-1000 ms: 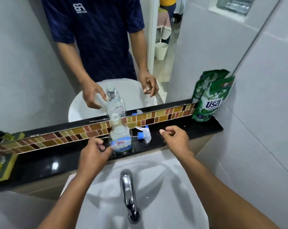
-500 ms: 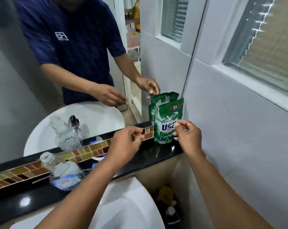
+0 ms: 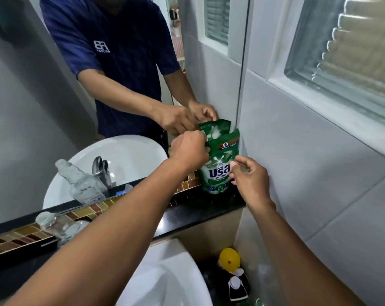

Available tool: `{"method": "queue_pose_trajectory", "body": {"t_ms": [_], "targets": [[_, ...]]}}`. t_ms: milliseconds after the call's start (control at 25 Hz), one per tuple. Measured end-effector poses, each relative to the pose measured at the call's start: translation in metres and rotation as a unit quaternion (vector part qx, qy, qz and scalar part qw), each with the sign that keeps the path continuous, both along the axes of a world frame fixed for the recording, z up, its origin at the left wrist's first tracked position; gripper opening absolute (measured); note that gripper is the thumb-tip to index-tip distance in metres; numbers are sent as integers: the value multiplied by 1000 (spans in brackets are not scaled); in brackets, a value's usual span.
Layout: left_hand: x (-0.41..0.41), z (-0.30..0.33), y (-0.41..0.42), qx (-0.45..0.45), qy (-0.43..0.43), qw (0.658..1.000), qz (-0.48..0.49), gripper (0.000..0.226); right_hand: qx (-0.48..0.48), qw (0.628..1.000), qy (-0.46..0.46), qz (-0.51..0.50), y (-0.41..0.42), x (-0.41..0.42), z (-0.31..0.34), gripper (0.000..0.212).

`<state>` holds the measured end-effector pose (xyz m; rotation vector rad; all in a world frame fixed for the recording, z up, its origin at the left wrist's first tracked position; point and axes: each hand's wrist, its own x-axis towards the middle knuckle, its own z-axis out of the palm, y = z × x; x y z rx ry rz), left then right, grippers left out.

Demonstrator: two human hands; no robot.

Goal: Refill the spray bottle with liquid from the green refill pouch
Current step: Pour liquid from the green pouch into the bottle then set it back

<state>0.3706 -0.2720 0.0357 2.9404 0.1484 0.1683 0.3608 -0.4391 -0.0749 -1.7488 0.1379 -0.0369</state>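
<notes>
The green refill pouch (image 3: 219, 171) stands upright on the black ledge (image 3: 200, 212), leaning against the mirror in the right corner. My left hand (image 3: 188, 152) is closed on the pouch's upper left corner. My right hand (image 3: 250, 180) touches the pouch's right edge at mid height with its fingertips, fingers loosely curled. The clear spray bottle (image 3: 61, 226), uncapped, stands on the ledge at the left, partly hidden behind my left forearm. Its spray head is hidden by that arm.
The white sink basin (image 3: 171, 279) lies below the ledge. A mirror (image 3: 55, 107) backs the ledge and reflects a person in a blue shirt. Bottles with a yellow cap (image 3: 229, 259) stand on the floor right of the sink. The tiled wall (image 3: 319, 173) is close on the right.
Both hands left the spray bottle and went right to the pouch. The left hand has now closed on its top corner, and the right hand has come to its right edge.
</notes>
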Motion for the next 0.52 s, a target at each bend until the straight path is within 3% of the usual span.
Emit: {"method": "queue_pose_trajectory", "body": {"t_ms": [240, 360, 520], "targets": [[-32, 32, 12, 56, 19, 996, -63, 19, 0, 999, 37, 18, -10, -30, -19, 34], [-61, 66, 26, 79, 38, 991, -99, 19, 55, 995, 29, 78, 2, -53, -7, 38], [-114, 109, 60, 113, 72, 979, -155, 13, 86, 980, -1, 179, 23, -84, 23, 17]]}}
